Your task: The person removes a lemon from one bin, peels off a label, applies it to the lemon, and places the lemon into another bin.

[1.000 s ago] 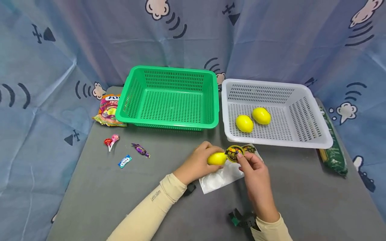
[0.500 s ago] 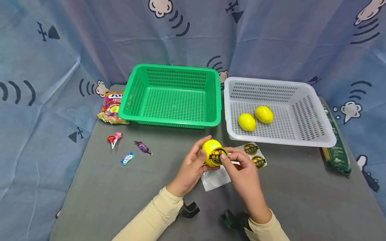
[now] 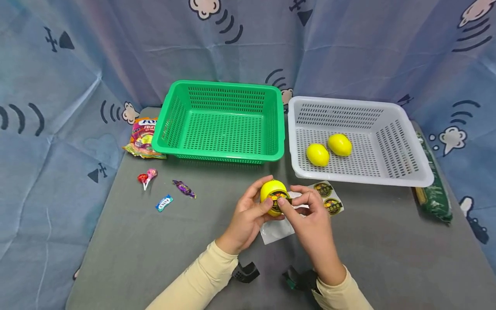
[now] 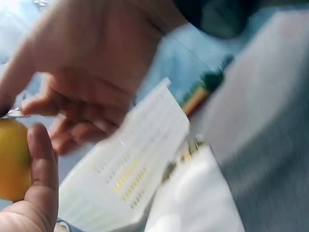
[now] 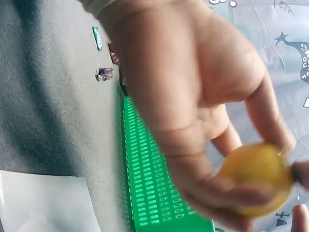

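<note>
My left hand (image 3: 242, 219) grips a yellow lemon (image 3: 271, 186), with its thumb on the front of the fruit. A round black-and-gold sticker (image 3: 277, 196) lies against the lemon's face. At the sticker's right edge, my right hand (image 3: 311, 224) pinches it between thumb and forefinger. Below both hands a white sticker sheet (image 3: 276, 232) rests on the table, partly hidden by the right hand; several round stickers show at its right end. Both wrist views also catch the held lemon (image 4: 12, 159), blurred in the right wrist view.
Behind the hands stand a green basket (image 3: 217, 157) and a white basket (image 3: 364, 178); two lemons (image 3: 317, 155) lie in the white one. Candies (image 3: 184, 189), lollipops (image 3: 147, 175) and a candy bag (image 3: 142, 137) are at left. A green package (image 3: 435, 202) lies at far right.
The lemon has turned upright in the left hand, its thumb now at the front. The right hand has brought the sticker left, from beside the lemon onto its face.
</note>
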Motion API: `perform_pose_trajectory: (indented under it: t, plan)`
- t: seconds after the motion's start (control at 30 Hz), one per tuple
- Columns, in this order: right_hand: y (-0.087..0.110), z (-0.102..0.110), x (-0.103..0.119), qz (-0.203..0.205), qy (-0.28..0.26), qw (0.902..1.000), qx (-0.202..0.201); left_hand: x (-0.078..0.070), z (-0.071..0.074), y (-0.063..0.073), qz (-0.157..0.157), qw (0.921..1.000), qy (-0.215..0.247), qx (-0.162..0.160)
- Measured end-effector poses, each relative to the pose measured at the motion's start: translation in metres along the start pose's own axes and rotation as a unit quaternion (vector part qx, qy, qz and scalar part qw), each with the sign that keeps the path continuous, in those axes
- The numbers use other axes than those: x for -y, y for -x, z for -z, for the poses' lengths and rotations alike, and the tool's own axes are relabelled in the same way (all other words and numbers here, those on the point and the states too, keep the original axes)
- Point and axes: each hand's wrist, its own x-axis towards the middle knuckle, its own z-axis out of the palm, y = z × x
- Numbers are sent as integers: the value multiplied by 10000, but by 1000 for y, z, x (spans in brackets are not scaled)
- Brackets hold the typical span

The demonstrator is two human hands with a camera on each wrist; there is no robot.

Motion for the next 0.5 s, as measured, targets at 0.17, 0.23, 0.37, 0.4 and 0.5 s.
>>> perform_pose_trajectory:
  t: [0.17, 0.23, 0.37, 0.4, 0.5]
  plan:
    - [-10, 4, -6, -498, -364, 9975, 334, -9, 2, 4, 208, 9982, 534, 174]
    - [-13, 5, -10, -570, -223, 9978, 239, -12, 4, 6, 326, 9970, 690, 111]
    - [-14, 4, -12, 645, 167, 9972, -340, -13, 9, 6, 451, 9940, 943, -307]
    - [-14, 2, -11, 1274, 201, 9909, -377, -12, 10, 5, 438, 9935, 968, -401]
    - [-12, -7, -4, 3426, 454, 9384, 39, -8, 11, 3, 390, 9935, 916, -552]
